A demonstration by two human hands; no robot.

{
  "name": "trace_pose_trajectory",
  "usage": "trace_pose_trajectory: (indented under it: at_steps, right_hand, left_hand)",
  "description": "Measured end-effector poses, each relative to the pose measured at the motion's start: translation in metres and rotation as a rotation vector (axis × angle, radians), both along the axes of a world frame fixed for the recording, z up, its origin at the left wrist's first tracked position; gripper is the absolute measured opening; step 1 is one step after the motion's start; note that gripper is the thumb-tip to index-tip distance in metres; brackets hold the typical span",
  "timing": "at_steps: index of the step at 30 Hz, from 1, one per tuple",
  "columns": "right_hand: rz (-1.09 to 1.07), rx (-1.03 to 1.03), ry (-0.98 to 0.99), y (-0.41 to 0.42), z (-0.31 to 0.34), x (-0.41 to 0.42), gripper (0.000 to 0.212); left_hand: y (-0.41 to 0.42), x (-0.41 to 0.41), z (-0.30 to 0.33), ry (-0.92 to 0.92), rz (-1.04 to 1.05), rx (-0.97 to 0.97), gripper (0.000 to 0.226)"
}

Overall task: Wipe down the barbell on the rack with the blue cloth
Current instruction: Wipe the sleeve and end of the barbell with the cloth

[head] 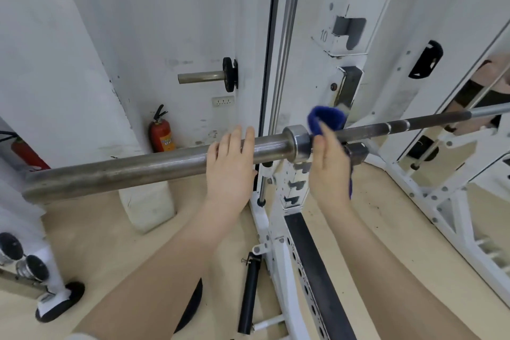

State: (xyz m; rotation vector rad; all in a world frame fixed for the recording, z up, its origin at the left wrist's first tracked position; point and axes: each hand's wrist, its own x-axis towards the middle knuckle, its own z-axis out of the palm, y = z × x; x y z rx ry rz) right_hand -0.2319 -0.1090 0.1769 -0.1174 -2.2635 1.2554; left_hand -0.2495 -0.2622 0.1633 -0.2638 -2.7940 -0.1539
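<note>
Barbell (pixel 138 171) sits horizontal on the white rack (pixel 292 107), sleeve end toward the viewer's left, thin shaft running off to the right past the upright; it rests in the hook just right of the collar, so it's supported w/o either hand carrying it.

Left hand (pixel 230 163) lies flat on the thick sleeve, fingers straight and together, draped over the top, not curled under; prob. there to steady the bar and stop the sleeve spinning while the other side gets rubbed.

Right hand (pixel 329 165) holds the blue cloth (pixel 325 120); cloth is bunched over the shaft right beside the collar, thumb pressing it from the near side, fingers behind so can't see them; a tail of cloth hangs down behind the wrist. Grip looks set for wrapping the bar so the cloth contacts most of its way round.

Judgement: wipe is under way at the collar/shaft junction; long stretch of shaft to the right and the sleeve under the left hand look still to do, though can't tell from surface alone.

Bkgd: fire extinguisher (pixel 161 134) on floor by wall; plate peg (pixel 204 77) sticking out above it.
</note>
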Motion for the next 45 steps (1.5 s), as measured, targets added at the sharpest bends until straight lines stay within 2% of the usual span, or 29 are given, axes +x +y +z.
trace_pose_trajectory:
  at_steps: [2,4,6,9,12,19,23,25,27,31,33,34,40,45]
  right_hand:
    - [0.125,0.317,-0.049,0.001,-0.023,-0.009,0.039]
    - [0.117,0.681,-0.004,0.003,-0.041,-0.019,0.044]
    - [0.088,0.821,0.011,0.008,-0.043,-0.032,0.05]
    - [0.121,0.856,0.011,0.008,-0.031,-0.052,0.052]
    - [0.187,0.961,-0.112,0.005,-0.007,-0.076,0.054]
    - [0.502,0.816,-0.736,0.001,0.033,-0.129,0.04]
    - [0.552,0.799,-0.885,-0.004,0.042,-0.135,0.042]
    - [0.53,0.826,-0.806,-0.004,0.039,-0.132,0.042]
    - [0.441,0.845,-0.624,0.0,0.031,-0.123,0.046]
    - [0.196,0.78,-0.021,0.01,-0.007,-0.084,0.038]
    - [0.141,0.727,0.189,0.012,-0.033,-0.071,0.035]
    - [0.133,0.707,0.231,0.014,-0.047,-0.066,0.036]
    - [0.004,0.878,0.325,0.019,-0.093,-0.043,0.053]
    - [0.018,0.87,0.299,0.017,-0.087,-0.046,0.055]
  left_hand:
    - [0.005,-0.002,-0.008,0.063,0.065,-0.031,0.077]
    - [0.003,-0.005,-0.017,0.158,0.069,-0.06,0.068]
    - [0.0,-0.01,-0.02,0.216,0.054,-0.075,0.059]
    - [-0.002,-0.013,-0.019,0.24,0.057,-0.077,0.055]
    - [-0.001,-0.012,-0.016,0.235,0.05,-0.077,0.058]
    - [0.002,-0.008,-0.013,0.182,0.086,-0.057,0.063]
    - [0.002,-0.009,-0.013,0.193,0.092,-0.047,0.064]
    - [0.001,-0.01,-0.013,0.204,0.08,-0.038,0.061]
    - [0.001,-0.011,-0.013,0.204,0.06,-0.024,0.061]
    - [0.0,-0.011,-0.01,0.186,0.034,-0.015,0.064]
    - [-0.002,-0.012,-0.008,0.165,0.018,-0.02,0.064]
    - [-0.003,-0.012,-0.006,0.14,0.013,-0.019,0.063]
    - [-0.01,-0.02,0.018,-0.129,-0.023,0.008,0.057]
    - [-0.018,-0.044,0.056,-0.542,-0.037,0.077,0.058]
